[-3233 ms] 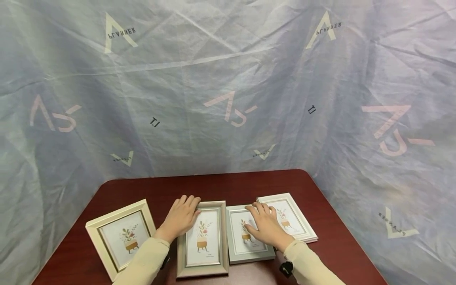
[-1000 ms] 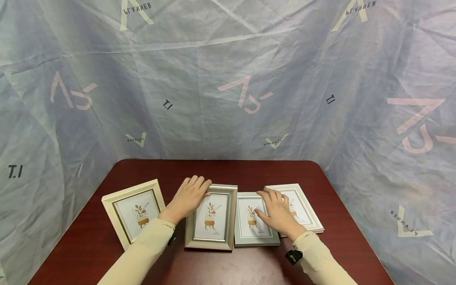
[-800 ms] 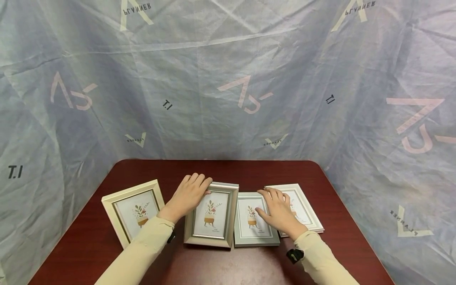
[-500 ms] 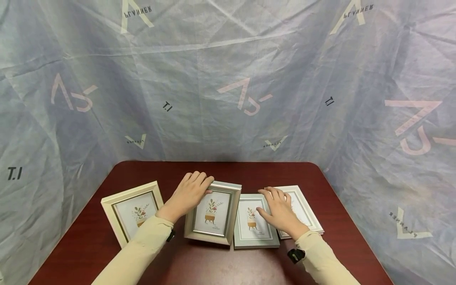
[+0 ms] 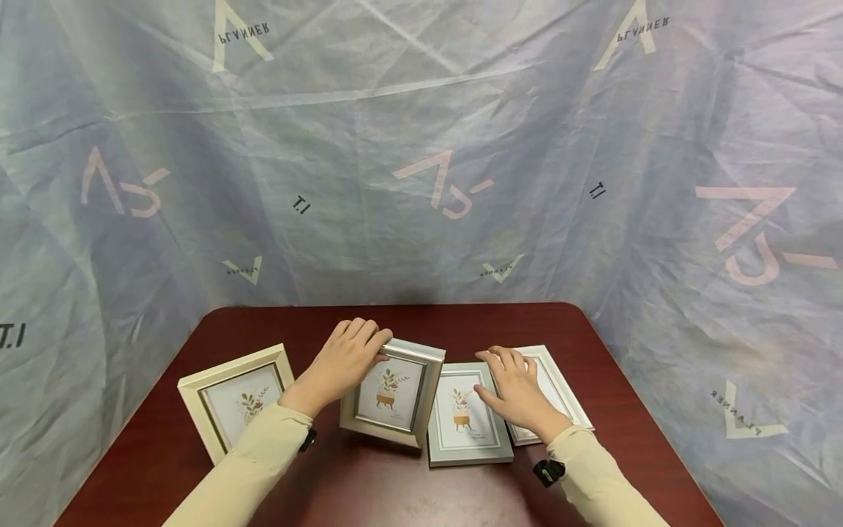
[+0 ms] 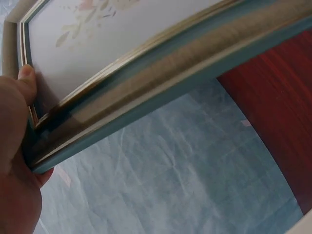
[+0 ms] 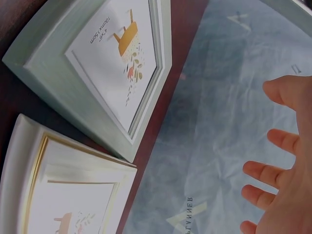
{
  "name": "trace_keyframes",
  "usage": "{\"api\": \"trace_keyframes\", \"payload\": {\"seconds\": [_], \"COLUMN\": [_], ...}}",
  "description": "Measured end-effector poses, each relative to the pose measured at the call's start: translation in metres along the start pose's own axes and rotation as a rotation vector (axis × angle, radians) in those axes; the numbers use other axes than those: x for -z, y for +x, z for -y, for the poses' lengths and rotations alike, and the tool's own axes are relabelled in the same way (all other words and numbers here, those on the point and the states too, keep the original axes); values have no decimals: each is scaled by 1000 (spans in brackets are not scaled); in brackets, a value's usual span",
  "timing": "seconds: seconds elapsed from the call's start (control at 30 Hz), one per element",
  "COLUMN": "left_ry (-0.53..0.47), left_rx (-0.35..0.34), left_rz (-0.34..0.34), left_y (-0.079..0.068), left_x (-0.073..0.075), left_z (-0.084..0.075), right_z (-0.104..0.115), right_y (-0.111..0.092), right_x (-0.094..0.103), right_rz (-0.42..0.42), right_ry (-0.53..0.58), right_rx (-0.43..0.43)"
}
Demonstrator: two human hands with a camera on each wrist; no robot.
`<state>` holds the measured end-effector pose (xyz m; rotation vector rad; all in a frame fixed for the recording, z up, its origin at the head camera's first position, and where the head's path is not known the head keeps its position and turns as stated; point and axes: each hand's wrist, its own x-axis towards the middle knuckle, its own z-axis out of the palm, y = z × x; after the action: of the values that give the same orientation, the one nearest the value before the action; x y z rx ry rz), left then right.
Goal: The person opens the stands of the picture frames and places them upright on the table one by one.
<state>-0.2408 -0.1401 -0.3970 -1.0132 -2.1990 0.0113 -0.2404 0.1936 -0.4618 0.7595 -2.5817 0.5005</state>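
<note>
My left hand (image 5: pixel 345 362) grips the upper left corner of a champagne-silver picture frame (image 5: pixel 431 395), thumb on the front and fingers behind. This frame is tilted up off the table; its print shows a potted plant. In the left wrist view the thumb (image 6: pixel 27 78) presses on the frame's inner border. Over the grey-green picture frame (image 5: pixel 470 452) and the white picture frame (image 5: pixel 566 395) hovers my right hand (image 5: pixel 520 391), fingers spread and slightly bent. The right wrist view shows those fingers (image 7: pixel 265 173) apart from both frames and holding nothing.
A cream picture frame (image 5: pixel 197 424) stands tilted at the left, partly behind the left sleeve (image 5: pixel 257 461). The dark red table (image 5: pixel 395 494) ends at a grey fabric backdrop (image 5: pixel 369 241) behind and at both sides.
My left hand has raised the top of the champagne-silver frame, which now leans up and turns slightly clockwise. The right hand has stayed nearly still. The head view has shifted a little.
</note>
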Motion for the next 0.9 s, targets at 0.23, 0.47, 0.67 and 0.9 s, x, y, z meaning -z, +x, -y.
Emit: {"api": "trace_keyframes", "payload": {"seconds": [0.23, 0.47, 0.67, 0.9], "left_ry": [-2, -1, -13, -35], "left_rx": [-24, -56, -95, -168], "left_rz": [12, 45, 35, -4], "left_y": [3, 5, 4, 2], "left_x": [3, 9, 10, 6], "left_z": [4, 8, 11, 15], "right_z": [-6, -10, -12, -14], "right_y": [1, 3, 4, 5], "right_x": [2, 3, 4, 6], "right_rz": [-1, -4, 4, 7], "right_ry": [-5, -3, 2, -4], "right_rx": [11, 37, 40, 63]}}
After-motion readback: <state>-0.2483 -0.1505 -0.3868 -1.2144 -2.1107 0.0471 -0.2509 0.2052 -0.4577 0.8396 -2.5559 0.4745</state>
